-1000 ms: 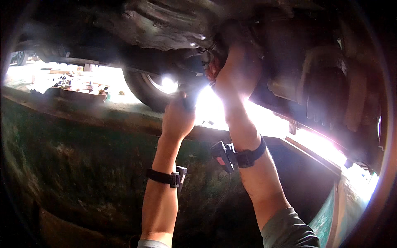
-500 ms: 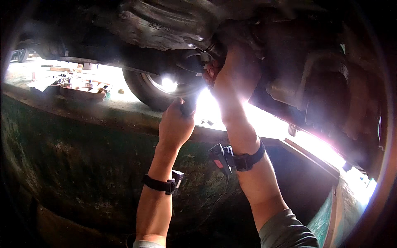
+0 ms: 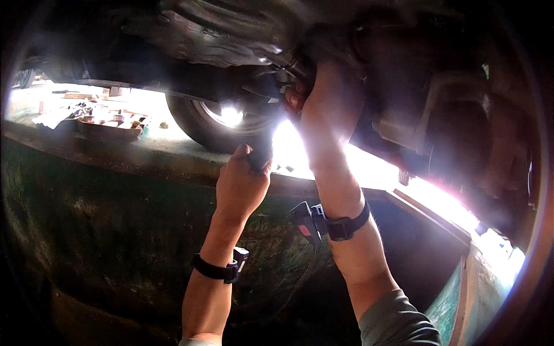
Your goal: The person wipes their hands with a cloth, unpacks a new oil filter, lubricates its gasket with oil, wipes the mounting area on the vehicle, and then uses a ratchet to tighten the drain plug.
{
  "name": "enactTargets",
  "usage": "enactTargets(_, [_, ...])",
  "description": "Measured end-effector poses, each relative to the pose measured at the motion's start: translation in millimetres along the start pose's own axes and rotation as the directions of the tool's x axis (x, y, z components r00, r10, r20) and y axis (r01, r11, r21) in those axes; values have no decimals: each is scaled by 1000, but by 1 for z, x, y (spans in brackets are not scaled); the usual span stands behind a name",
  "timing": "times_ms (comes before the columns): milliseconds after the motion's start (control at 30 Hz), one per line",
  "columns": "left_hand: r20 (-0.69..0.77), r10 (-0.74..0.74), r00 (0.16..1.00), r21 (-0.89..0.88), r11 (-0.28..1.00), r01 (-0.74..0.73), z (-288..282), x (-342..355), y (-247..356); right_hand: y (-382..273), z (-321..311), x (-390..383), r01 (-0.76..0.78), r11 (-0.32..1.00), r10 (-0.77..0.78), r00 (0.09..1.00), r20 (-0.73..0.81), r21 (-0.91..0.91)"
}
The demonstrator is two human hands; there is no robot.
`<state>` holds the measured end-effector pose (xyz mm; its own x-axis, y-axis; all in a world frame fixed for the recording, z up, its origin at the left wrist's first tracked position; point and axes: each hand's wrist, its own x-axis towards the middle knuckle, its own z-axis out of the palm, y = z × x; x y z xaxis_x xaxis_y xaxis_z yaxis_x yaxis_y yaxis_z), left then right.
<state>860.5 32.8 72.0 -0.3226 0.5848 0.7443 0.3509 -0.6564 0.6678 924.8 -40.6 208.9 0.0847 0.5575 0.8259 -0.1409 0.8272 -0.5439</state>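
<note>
My left hand (image 3: pixel 242 181) is closed round a dark, blunt-ended object (image 3: pixel 261 158) whose kind I cannot make out, held up in front of the wheel. Higher up, my right hand (image 3: pixel 326 86) reaches in among the dark parts of a vehicle's underside (image 3: pixel 231 46). Its fingers (image 3: pixel 294 99) are curled beside a metal joint; what they grip is hidden by the hand and the shadow. Just above and to the left of them hangs a dull metal casing (image 3: pixel 210 37).
A tyre (image 3: pixel 196 124) stands on the ledge beyond my left hand. At far left a tray of tools (image 3: pixel 112 128) lies on that ledge. The green, stained pit wall (image 3: pixel 115 213) runs below, with a corner at right. Dark straps with small devices (image 3: pixel 340 226) circle both forearms.
My left hand has dropped slightly and shifted a little left with the dark object. The right hand stays at the same spot under the vehicle.
</note>
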Motion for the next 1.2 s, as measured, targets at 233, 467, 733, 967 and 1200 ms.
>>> enactTargets(233, [58,17,998,-12,1000,-16,-1,3,9,25,-23,22,653,529,-645,724,243,-542])
enactTargets(467, [-104,681,725,376,702,-605,18,63,-17,28,-22,28,759,478,-822,564,79,-441])
enactTargets(733, [-182,691,700,-52,704,-708,28,120,16,34,-16,33,786,588,-798,602,22,-192])
enactTargets(967, [-18,515,857,-165,844,-510,21,71,-19,41,-20,31,577,816,-578,815,-28,-38])
enactTargets(1200, [-57,466,883,-57,881,-469,21,64,-16,39,-19,30,356,933,-354,934,-49,53])
